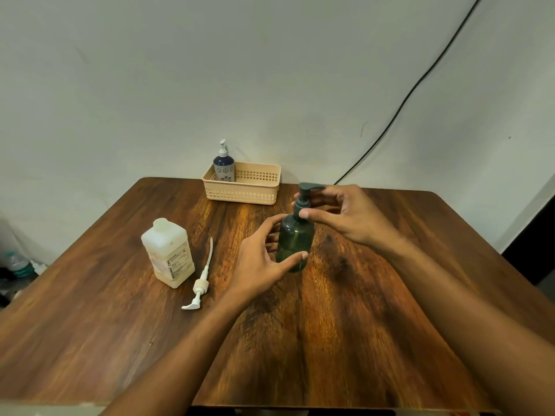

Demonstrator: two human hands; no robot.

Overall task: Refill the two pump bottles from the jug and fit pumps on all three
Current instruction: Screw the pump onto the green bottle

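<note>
From where I stand, the left hand [264, 259] clasps the green bottle [294, 241] mid-table while right-hand fingers [336, 211] pinch its pump [306, 193], seemingly screwing it down. Next, I'd guess, the loose white pump [199, 283] goes onto the open jug [168, 253] beside it.

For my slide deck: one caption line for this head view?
Both hands fit a pump on the green bottle; jug and white pump wait beside.

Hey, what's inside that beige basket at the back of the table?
The beige basket holds one blue and white pump bottle, upright at its left end with its pump on. The rest looks empty through the slots, though the front wall hides most of the floor.
</note>
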